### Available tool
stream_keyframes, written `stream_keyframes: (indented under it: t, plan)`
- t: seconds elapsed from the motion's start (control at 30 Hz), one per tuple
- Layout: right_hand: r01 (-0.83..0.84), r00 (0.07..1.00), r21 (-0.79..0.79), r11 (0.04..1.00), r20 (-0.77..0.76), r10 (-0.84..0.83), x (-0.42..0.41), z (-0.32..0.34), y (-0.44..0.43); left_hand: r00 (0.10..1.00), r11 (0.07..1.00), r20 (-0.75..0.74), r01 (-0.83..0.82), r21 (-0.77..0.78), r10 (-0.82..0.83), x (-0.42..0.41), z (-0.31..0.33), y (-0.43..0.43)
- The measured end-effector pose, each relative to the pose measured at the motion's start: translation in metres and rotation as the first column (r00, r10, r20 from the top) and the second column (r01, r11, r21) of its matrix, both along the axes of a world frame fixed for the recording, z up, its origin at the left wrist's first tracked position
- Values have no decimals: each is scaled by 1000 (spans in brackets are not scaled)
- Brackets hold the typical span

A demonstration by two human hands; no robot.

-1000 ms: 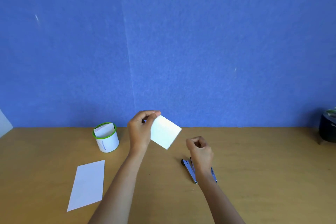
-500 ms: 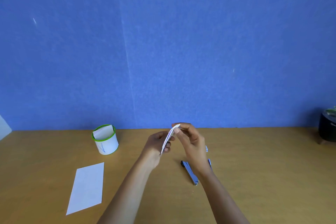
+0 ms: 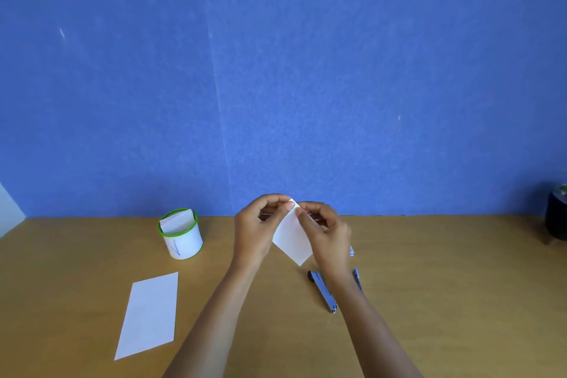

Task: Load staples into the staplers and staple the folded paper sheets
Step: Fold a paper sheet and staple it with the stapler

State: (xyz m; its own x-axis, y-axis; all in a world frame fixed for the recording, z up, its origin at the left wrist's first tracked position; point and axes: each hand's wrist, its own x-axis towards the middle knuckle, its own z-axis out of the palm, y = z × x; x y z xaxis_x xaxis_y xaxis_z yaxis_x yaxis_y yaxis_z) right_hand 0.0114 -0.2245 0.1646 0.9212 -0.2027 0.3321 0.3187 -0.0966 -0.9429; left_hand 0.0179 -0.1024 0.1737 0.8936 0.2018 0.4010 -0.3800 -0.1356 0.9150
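Note:
A small folded white paper sheet (image 3: 291, 239) hangs in the air above the desk, held at its top corner. My left hand (image 3: 256, 230) pinches that corner from the left and my right hand (image 3: 326, 232) pinches it from the right. Under my right wrist a silver and black stapler (image 3: 322, 288) lies on the wooden desk, and a blue stapler part (image 3: 357, 278) shows on the wrist's other side. A second folded white sheet (image 3: 148, 314) lies flat at the front left.
A white cup with a green rim (image 3: 182, 239) stands at the back left with folded paper in it. A dark pot (image 3: 557, 218) sits at the far right edge. A blue wall (image 3: 276, 70) rises behind the wooden desk (image 3: 460, 285).
My right hand rose from the stapler and joined my left hand at the sheet. The sheet turned edge-on, then back with its face toward me, now hanging from its top corner.

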Motion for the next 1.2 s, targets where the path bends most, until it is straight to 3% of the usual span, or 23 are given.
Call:
stream_keyframes:
  t: [0.57,0.67,0.8,0.87,0.97,1.07,1.2]
  plan:
    - [111,955,39,993,-281,-96,-5,-34,-24,982,971,-17,-190,-143,190,9,-5,11]
    - [81,960,79,994,-275,-56,-5,-33,-27,983,983,-21,-183,-23,182,15,-4,19]
    - [-206,959,-67,976,-211,188,-1,-17,-18,997,979,-65,-25,203,39,18,-3,17]
    - [-254,947,-85,963,-225,230,2,-14,-13,998,968,-64,33,248,-18,18,-5,14]
    - [-214,927,164,963,-277,253,5,-15,-12,998,974,-46,-20,224,32,19,-7,15]
    - [-148,905,462,875,-294,308,7,-16,-13,988,994,-130,-69,79,79,18,-15,18]
    - [-90,902,616,783,-282,326,8,-20,-8,959,994,-279,-66,-84,40,15,-31,17]
